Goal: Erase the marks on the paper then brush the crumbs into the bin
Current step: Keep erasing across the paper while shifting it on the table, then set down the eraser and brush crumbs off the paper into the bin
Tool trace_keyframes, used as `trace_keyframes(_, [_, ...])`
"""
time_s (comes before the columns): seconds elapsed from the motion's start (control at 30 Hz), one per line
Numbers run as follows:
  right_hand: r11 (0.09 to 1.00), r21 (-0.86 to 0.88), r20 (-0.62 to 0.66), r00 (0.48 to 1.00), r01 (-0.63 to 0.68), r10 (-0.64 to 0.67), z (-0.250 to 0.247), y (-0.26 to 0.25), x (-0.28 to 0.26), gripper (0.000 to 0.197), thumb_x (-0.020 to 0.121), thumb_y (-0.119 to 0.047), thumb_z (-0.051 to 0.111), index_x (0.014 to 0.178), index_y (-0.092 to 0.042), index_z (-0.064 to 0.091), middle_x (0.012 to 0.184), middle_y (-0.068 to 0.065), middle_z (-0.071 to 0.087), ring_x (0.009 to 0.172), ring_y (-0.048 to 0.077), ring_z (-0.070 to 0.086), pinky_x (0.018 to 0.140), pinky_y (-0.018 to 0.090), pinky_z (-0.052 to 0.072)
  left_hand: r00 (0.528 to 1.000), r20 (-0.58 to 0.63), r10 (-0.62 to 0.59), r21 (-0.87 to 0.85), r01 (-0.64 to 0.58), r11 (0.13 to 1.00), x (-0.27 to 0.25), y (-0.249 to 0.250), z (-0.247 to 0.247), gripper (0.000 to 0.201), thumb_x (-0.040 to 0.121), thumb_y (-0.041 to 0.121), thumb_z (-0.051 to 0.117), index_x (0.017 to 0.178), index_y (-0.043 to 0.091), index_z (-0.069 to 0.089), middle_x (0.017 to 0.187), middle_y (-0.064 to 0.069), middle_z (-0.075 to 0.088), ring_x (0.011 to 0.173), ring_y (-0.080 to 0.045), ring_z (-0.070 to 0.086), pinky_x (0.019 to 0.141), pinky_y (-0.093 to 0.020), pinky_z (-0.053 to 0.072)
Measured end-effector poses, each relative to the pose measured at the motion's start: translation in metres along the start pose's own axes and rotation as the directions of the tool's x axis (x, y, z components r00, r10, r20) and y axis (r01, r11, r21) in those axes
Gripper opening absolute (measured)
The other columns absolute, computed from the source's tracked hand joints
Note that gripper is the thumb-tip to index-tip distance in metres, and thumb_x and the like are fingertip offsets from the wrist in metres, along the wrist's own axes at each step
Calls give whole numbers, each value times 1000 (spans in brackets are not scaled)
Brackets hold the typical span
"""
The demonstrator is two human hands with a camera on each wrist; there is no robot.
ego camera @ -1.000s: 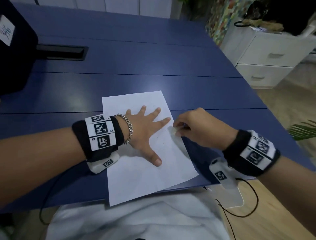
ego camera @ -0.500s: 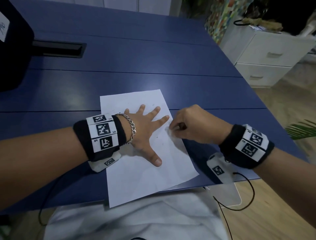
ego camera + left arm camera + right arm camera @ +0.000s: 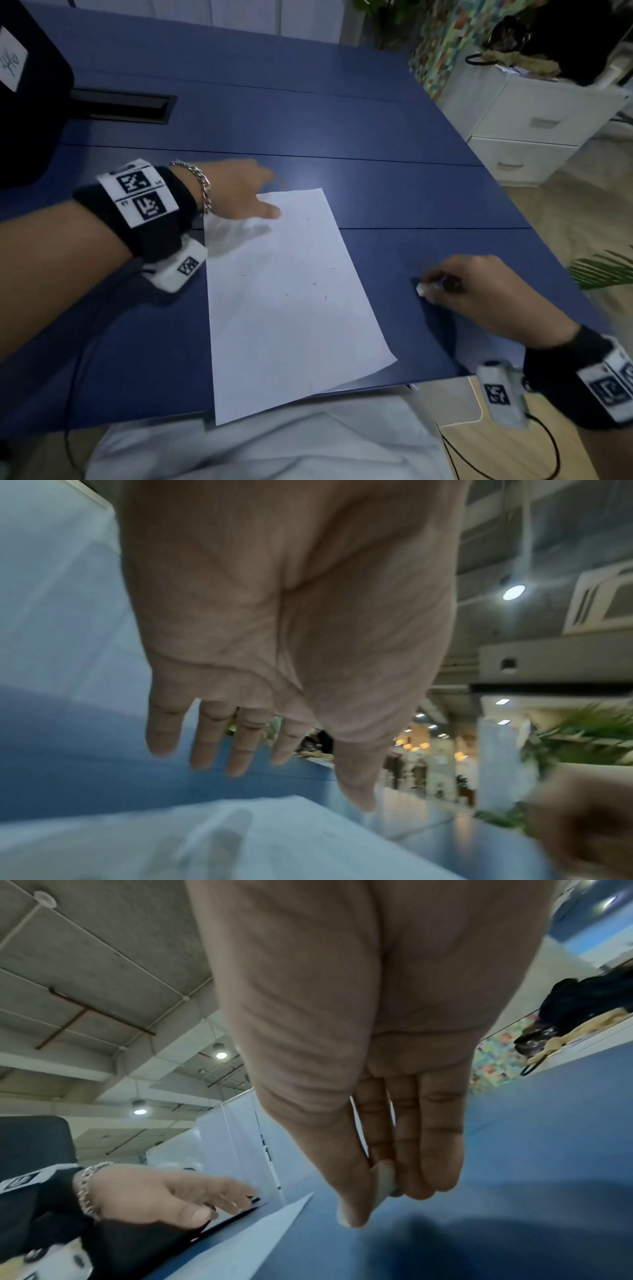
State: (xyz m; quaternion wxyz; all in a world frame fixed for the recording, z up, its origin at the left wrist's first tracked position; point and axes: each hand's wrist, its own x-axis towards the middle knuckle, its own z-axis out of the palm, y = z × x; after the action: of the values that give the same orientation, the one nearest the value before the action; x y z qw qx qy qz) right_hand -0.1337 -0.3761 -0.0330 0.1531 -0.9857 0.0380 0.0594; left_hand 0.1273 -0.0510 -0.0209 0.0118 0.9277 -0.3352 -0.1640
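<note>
A white sheet of paper point(image 3: 291, 301) lies on the blue table point(image 3: 308, 130), with a few faint dark specks on it. My left hand point(image 3: 239, 195) hovers over the sheet's far left corner, fingers straight and holding nothing; the left wrist view shows its open palm point(image 3: 274, 615) above the paper point(image 3: 240, 845). My right hand point(image 3: 479, 294) rests on the table to the right of the sheet and pinches a small white eraser point(image 3: 420, 289) between thumb and fingers. The right wrist view shows that eraser point(image 3: 383, 1183) close to the tabletop.
A black box with a white label point(image 3: 20, 85) stands at the far left, beside a black cable slot point(image 3: 120, 106) in the table. White drawers point(image 3: 534, 120) stand to the right, past the table edge. A white panel point(image 3: 466, 401) sits below the near right corner.
My left hand lifted off the middle of the paper and moved to its far left corner. My right hand carried the eraser off the sheet to the bare table on the right.
</note>
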Motion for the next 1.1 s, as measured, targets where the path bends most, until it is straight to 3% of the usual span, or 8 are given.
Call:
trace_keyframes(0.1, [998,-55,-45,999,0,-3,4,-5,-13,21,90,-38,80,110,-41,72,108,-24,63,99,5,65,77,8,38,992,-74,-100,8,101,995,20,-22,-1,65,94,53,69,143,14,53,134,-12,54,123,-35,55,104,-43,47])
trace_keyframes(0.2, [985,39,14,985,169,-170,7,-45,-36,38,87,-48,79,123,-42,71,119,-29,63,111,-4,61,92,7,40,991,-40,-131,-13,130,991,32,-27,4,51,88,52,77,124,19,58,129,-7,60,112,-29,57,100,-42,48])
trace_keyframes(0.3, [946,131,128,941,296,-312,34,-84,-55,37,92,-46,75,128,-43,68,124,-31,60,120,-6,57,95,10,47,989,-16,-146,-28,145,989,38,-25,10,51,80,55,82,113,25,55,117,0,62,104,-25,59,98,-45,51])
trace_keyframes(0.43, [933,69,107,927,353,-358,73,-94,-56,32,93,-39,69,125,-42,64,121,-25,57,111,3,58,89,27,54,989,-16,-146,-52,145,988,44,-19,11,52,83,46,83,122,23,57,117,1,61,107,-26,60,98,-44,51])
trace_keyframes(0.7, [924,-3,-105,918,383,-381,98,-97,-69,25,95,-36,72,118,-45,69,111,-18,61,89,9,59,76,27,52,987,13,-162,-79,162,984,38,-16,10,48,79,47,87,111,23,61,114,5,61,108,-26,60,101,-46,51])
trace_keyframes(0.87, [897,7,-241,871,443,-428,108,-90,-78,26,97,-26,73,118,-39,76,104,-14,65,82,13,62,69,33,52,995,14,-103,-127,104,986,23,-14,9,25,90,42,77,95,20,65,97,6,63,90,-23,61,86,-39,52])
trace_keyframes(0.97, [898,14,-317,853,440,-414,108,-85,-87,25,96,-22,73,116,-35,80,104,-13,67,84,13,63,74,32,53,997,-25,-68,-149,64,987,5,-15,5,10,96,33,69,92,24,65,99,4,67,85,-18,60,77,-34,47])
trace_keyframes(1.1, [920,12,-381,853,391,-358,107,-73,-103,21,95,-21,71,111,-27,83,99,-5,69,90,16,62,91,39,53,997,-35,-72,-155,66,986,-29,-12,2,10,96,33,69,93,23,68,95,7,68,84,-17,63,71,-32,45])
